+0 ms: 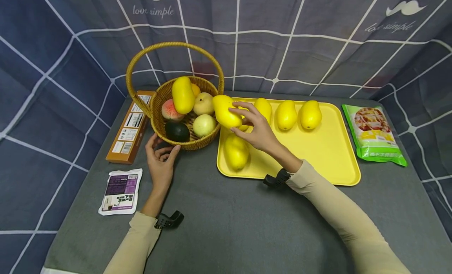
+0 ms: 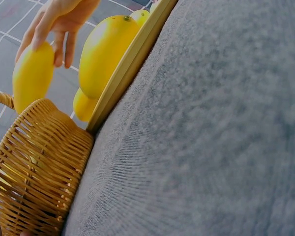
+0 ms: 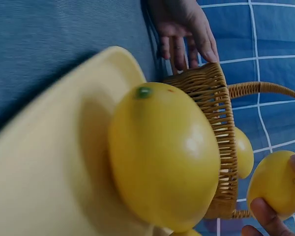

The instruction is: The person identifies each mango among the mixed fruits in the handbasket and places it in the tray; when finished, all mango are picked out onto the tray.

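Observation:
My right hand (image 1: 259,128) pinches a yellow mango (image 1: 226,111) between thumb and fingers, at the right rim of a wicker basket (image 1: 192,145). With thumb and fingers my left hand (image 1: 160,162) holds the basket's near left side. Inside the basket lie another mango (image 1: 183,95), a peach (image 1: 172,110), a dark green avocado (image 1: 177,132), a pale green round fruit (image 1: 204,125), a pale yellow round fruit (image 1: 203,104) and a partly hidden orange fruit (image 1: 195,89). Several mangoes, one of them at the front left (image 1: 236,152), rest on a yellow tray (image 1: 310,156).
An orange-brown box (image 1: 121,150) lies left of the basket, partly behind its handle (image 1: 173,44). Nearer me is a white and purple pouch (image 1: 121,191). A green snack packet (image 1: 374,134) lies right of the tray. A checked curtain (image 1: 265,58) hangs behind the grey table (image 1: 229,227).

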Tool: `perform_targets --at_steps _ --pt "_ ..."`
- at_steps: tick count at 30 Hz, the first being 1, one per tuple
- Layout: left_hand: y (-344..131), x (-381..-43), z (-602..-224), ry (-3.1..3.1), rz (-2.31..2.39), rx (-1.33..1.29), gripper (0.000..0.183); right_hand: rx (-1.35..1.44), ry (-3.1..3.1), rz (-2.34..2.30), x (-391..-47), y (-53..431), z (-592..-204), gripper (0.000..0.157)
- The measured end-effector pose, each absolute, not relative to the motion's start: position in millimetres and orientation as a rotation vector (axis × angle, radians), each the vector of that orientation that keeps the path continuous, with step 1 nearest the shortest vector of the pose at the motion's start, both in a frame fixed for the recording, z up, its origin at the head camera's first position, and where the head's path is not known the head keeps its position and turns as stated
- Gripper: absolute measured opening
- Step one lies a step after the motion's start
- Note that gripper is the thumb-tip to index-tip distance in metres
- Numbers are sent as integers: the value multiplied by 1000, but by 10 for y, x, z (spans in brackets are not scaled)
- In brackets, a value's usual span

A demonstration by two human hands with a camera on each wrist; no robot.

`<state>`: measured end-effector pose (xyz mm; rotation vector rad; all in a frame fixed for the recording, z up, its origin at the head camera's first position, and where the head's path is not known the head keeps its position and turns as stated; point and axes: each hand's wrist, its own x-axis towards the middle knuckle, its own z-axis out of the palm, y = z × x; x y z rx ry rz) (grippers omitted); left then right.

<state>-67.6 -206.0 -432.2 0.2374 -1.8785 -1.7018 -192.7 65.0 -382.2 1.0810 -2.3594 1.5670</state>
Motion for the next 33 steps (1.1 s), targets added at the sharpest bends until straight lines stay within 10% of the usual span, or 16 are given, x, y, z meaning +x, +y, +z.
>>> perform_targets --at_steps 33 --pt "-2077 -708 -4387 -1858 -1710 249 68 761 -2415 1400 -1285 1528 -4319 53"
